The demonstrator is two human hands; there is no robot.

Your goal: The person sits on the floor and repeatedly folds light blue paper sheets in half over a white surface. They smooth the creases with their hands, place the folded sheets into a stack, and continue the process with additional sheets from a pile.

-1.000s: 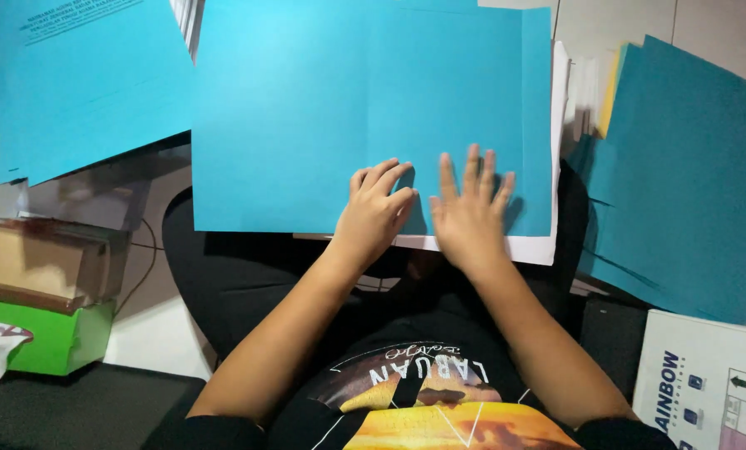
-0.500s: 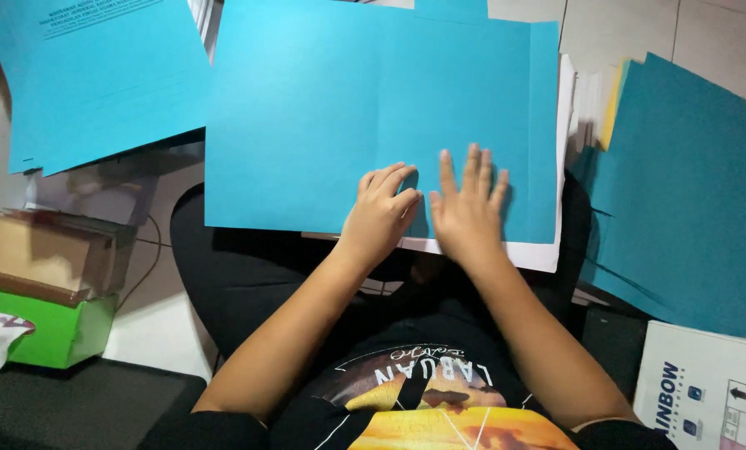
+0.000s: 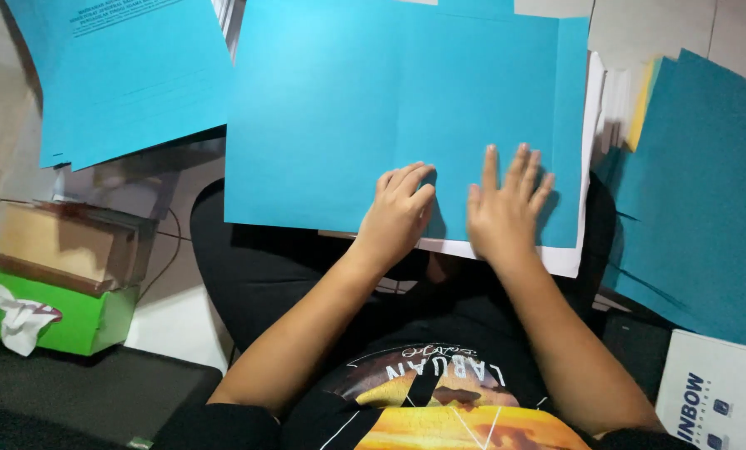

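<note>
A large blue sheet of card (image 3: 356,117) with fold creases lies over my lap, on top of a white sheet (image 3: 569,258) that shows along its lower right edge. My left hand (image 3: 396,212) rests on the blue card near its front edge, fingers curled and pressing down. My right hand (image 3: 502,208) lies flat beside it, fingers spread on the card. Neither hand grips anything.
A stack of blue printed sheets (image 3: 123,75) lies at the upper left. Darker blue sheets (image 3: 706,200) are piled at the right, with a white box (image 3: 715,400) below them. A green tissue box (image 3: 65,321) and a brown box (image 3: 65,246) sit at the left.
The view has shifted slightly, so the card and hands sit a little further right. Both hands stay pressed on the blue card in much the same pose.
</note>
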